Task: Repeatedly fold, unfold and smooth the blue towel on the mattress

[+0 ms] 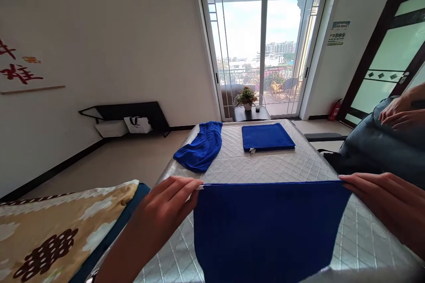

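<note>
A blue towel hangs stretched between my hands, its top edge nearly level and its lower part running out of view at the bottom. My left hand pinches the top left corner, where a small white tag shows. At the top right corner my right hand pinches the cloth between thumb and fingers. Beyond it, a crumpled blue towel lies on the left of the quilted silver table cover. To the right of that rests a neatly folded stack of blue cloth with a white tag.
Left of the table is a patterned blanket. A black rack with a white bag stands by the wall. Past the table's far edge, a potted plant sits on a small dark table. Another person's hands rest at the right.
</note>
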Tool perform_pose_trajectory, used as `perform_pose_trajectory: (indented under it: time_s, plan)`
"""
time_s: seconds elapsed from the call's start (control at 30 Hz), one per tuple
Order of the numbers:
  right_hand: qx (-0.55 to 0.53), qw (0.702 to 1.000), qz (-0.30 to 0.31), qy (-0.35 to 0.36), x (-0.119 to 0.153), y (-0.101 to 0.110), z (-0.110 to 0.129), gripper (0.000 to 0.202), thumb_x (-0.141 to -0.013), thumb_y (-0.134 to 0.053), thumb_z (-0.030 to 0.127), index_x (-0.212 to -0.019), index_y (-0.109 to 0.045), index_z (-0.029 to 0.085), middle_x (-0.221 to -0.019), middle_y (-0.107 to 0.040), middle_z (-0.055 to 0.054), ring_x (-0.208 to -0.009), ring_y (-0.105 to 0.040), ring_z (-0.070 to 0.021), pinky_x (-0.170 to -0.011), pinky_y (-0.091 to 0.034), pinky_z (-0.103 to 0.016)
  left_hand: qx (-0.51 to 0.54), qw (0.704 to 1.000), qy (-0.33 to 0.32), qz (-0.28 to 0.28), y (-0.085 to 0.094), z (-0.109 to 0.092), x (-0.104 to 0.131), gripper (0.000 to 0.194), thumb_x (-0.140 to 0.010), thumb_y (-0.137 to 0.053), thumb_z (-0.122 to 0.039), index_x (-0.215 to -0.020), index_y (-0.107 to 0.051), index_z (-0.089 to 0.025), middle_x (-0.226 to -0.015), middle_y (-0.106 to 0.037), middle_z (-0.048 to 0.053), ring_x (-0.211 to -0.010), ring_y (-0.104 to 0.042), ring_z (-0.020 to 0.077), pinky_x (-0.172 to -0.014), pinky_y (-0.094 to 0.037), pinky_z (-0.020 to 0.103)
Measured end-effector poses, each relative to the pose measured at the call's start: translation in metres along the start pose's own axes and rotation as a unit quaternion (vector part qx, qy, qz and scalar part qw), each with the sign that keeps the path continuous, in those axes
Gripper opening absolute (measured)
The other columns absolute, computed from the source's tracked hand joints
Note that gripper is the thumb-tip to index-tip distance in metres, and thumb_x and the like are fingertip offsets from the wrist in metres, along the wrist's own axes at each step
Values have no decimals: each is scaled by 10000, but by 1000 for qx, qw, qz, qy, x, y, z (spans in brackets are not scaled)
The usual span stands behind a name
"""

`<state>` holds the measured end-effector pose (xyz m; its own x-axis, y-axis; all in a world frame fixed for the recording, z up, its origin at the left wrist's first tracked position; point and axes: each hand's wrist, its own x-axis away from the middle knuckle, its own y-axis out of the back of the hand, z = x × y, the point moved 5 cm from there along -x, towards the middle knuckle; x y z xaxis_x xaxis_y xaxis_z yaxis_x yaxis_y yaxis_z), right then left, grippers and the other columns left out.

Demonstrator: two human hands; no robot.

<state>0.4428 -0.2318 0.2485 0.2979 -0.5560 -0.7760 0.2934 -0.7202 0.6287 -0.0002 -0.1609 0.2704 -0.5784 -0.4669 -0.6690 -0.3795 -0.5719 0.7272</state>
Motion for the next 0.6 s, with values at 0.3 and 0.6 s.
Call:
perform_pose_trajectory:
  time_s: [0.3, 0.6]
  plan:
    - [-88, 966, 230, -76, -105, -155, -123, 388, -1016, -512, 537, -1060, -783, 262, -982, -780, -32, -762, -710, -206, -709, -522, -334, 56, 971, 62, 223, -143, 93, -135, 196, -902, -582, -181, -790, -738, -219, -772, -734, 11, -709, -647, 166, -692, -460, 276]
    - [-15, 977, 77, -196, -248, -189, -238, 411, -1043, -489, 458, -1226, -715, 168, -802, -758, -56, -694, -676, -200, -847, -519, -376, 37, 981, 191, 12, -215, 159, -292, 304, -1059, -413, -260, -1176, -678, -167, -1037, -746, 122, -941, -652, 218, -884, -463, 359]
